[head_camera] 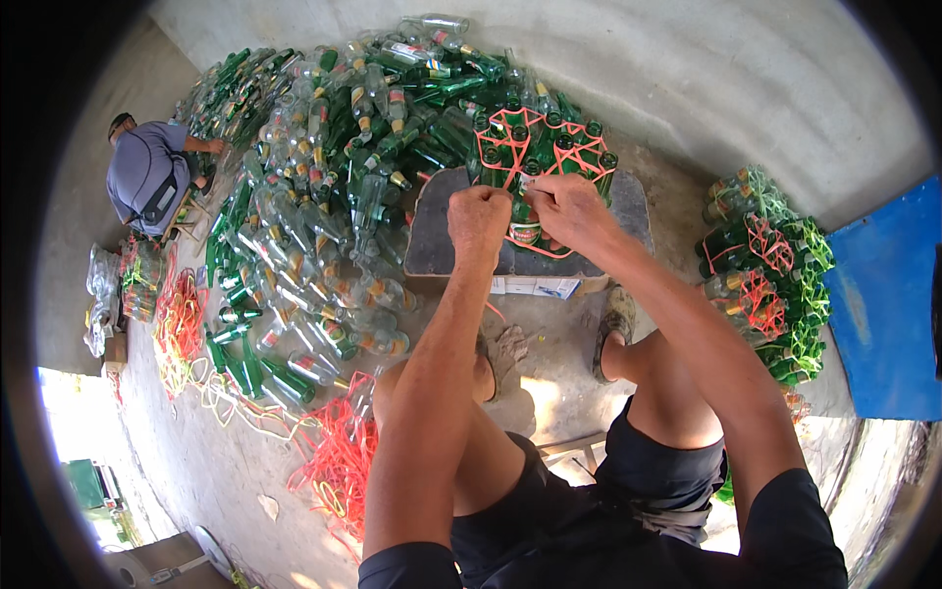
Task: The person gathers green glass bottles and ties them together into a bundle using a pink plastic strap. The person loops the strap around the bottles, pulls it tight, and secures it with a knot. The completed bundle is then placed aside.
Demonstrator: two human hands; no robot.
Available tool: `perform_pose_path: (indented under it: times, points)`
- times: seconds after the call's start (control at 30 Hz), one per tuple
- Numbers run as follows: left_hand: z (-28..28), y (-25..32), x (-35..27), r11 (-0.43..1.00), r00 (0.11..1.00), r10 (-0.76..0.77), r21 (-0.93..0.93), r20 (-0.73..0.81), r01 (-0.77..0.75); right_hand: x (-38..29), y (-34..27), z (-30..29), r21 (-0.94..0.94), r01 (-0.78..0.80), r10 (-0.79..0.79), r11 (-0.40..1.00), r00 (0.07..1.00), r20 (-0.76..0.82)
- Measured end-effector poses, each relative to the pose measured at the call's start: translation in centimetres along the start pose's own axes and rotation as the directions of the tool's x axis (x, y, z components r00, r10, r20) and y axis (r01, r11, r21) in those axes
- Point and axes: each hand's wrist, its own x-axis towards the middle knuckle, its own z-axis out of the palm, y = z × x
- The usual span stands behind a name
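Observation:
Several green glass bottles (547, 143) stand upright in a bundle, with pink plastic strap (581, 156) woven around and between their necks. They rest on a dark, padded-looking board (441, 228) in front of my knees. At the near left side of the bundle, my left hand (480, 213) is closed on the strap. My right hand (574, 210) pinches strap at the near side, beside a bottle neck. A labelled bottle (525, 233) shows between my hands, and a loop of strap passes low around its base. My fingers partly hide the strap ends.
A large heap of loose clear and green bottles (316, 199) lies left and behind. A person (151, 173) sits beside it. Tangled pink strap (342, 456) lies on the floor at left. Strapped bottle bundles (773, 272) stand right, near a blue panel (887, 294).

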Motion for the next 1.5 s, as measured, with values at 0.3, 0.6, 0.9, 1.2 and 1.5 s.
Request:
perform_pose_path:
  times: [0.3,0.6,0.9,1.2,1.5]
  points:
    - [-2.1,-1.1,0.0,0.986,0.998,0.057,0.16,-0.02,-0.053,1.3,-1.2,3.4,0.441,-0.428,0.401,0.789,0.902,0.158]
    - [-3.2,-0.1,-0.6,0.995,0.988,-0.068,0.083,0.139,0.057,2.4,-0.9,5.7,0.564,-0.406,0.449,0.72,0.891,0.068]
    - [-5.4,2.2,-0.1,0.976,0.903,-0.208,0.138,0.375,0.167,2.8,1.0,5.2,0.397,-0.227,0.253,0.889,0.967,-0.014]
    - [-2.7,0.6,2.2,0.694,0.79,0.602,0.415,0.115,-0.588,2.7,1.1,3.6,0.335,-0.222,0.198,0.916,0.975,0.104]
    - [-2.7,2.3,4.2,0.428,0.582,0.751,0.442,0.311,-0.788,3.1,1.8,2.4,0.276,-0.238,0.184,0.931,0.96,0.21]
